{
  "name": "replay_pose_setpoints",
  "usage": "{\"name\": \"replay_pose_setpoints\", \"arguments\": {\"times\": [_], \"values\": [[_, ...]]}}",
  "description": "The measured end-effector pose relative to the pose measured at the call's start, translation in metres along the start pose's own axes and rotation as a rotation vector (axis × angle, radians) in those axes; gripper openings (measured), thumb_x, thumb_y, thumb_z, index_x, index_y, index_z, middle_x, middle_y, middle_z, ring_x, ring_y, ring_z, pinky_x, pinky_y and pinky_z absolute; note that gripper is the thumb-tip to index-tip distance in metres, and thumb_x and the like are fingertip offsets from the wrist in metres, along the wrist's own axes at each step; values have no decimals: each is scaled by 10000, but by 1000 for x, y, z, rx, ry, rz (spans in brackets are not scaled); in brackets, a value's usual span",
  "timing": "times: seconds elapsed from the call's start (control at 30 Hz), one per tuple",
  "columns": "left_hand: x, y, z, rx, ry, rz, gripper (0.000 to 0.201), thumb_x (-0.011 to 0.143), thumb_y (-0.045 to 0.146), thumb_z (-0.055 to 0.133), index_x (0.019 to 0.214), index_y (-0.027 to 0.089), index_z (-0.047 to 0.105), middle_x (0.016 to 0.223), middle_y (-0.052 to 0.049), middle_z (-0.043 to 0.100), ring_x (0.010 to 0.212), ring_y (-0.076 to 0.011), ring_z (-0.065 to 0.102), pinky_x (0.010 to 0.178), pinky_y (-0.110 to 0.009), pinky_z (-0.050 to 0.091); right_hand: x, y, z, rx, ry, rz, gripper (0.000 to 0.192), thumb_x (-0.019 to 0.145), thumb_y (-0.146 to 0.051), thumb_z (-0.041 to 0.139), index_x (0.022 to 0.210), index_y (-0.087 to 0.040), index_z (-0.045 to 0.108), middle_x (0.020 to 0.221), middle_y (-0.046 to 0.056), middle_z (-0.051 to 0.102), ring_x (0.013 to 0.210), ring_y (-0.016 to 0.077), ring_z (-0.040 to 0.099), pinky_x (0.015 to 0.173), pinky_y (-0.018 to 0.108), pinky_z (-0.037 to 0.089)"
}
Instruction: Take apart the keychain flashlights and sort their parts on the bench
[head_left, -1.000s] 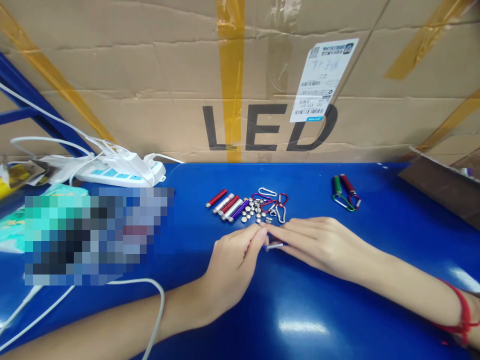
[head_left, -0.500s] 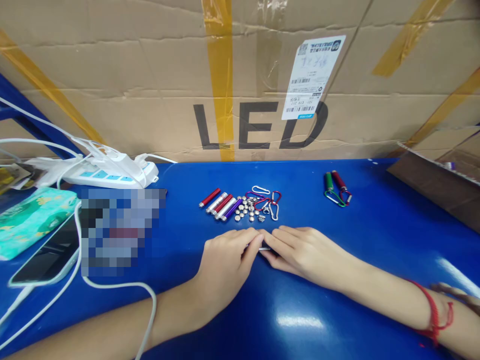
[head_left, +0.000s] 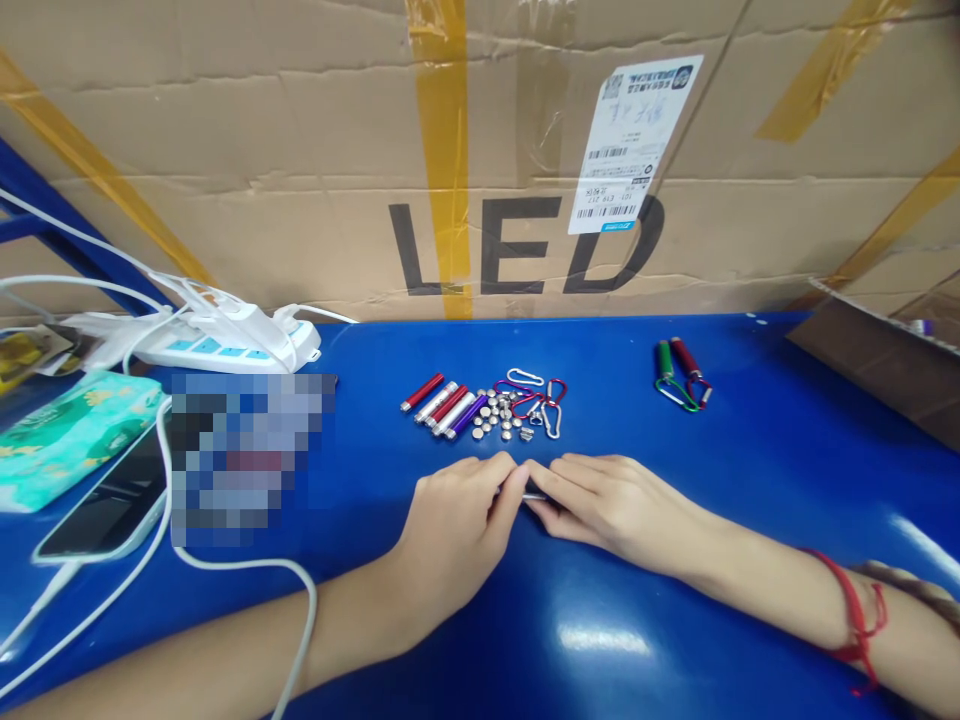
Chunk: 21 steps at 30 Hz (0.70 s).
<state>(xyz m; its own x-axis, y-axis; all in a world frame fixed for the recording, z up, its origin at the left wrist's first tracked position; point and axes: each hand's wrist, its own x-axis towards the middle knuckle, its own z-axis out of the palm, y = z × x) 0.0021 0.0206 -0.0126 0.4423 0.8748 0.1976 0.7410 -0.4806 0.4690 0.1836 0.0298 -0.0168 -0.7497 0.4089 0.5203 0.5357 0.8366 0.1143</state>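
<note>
Now nearly hidden, a small silver part (head_left: pixel 534 496) is pinched between left hand (head_left: pixel 457 525) and right hand (head_left: pixel 611 505), drawn back toward 6 o'clock from the button cells (head_left: pixel 499 420).

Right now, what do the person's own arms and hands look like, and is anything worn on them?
Both forearms are bare, with no sleeves or gloves showing. The left hand carries no ring, watch or band. The right hand is also bare, but its wrist wears a thin red string bracelet with loose knotted ends. No markings show on either arm.
</note>
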Motion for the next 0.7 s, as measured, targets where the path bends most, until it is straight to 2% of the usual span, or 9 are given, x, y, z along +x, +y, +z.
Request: {"name": "replay_pose_setpoints", "arguments": {"times": [0.4, 0.53, 0.7], "values": [[-2, -2, 3, 39, 17, 90, 319, 959, 247, 308, 672, 168, 426, 574, 17, 456, 534, -139, 433, 521, -253, 239, 3, 0, -1, 101, 37, 52, 312, 935, -178, 388, 781, -72, 638, 542, 8, 485, 472, 117, 420, 452, 247, 358], [-3, -2, 2, 37, 24, 79, 328, 959, 252, 309, 664, 168, 426, 567, 15, 453, 536, -141, 429, 519, -256, 228, 4, -1, -1, 127, 34, 61, 326, 941, -179, 377, 764, -85, 634, 540, 2, 473, 470, 111, 412, 460, 240, 353], [-2, 1, -1, -57, -27, 8, 310, 955, 277, 319, 688, 173, 436, 614, 22, 500, 585, -137, 465, 547, -249, 250, 4, 2, -2, 188, 25, 84, 291, 939, -180, 387, 802, -82, 624, 558, 0, 470, 478, 106, 413, 469, 234, 363]]}}
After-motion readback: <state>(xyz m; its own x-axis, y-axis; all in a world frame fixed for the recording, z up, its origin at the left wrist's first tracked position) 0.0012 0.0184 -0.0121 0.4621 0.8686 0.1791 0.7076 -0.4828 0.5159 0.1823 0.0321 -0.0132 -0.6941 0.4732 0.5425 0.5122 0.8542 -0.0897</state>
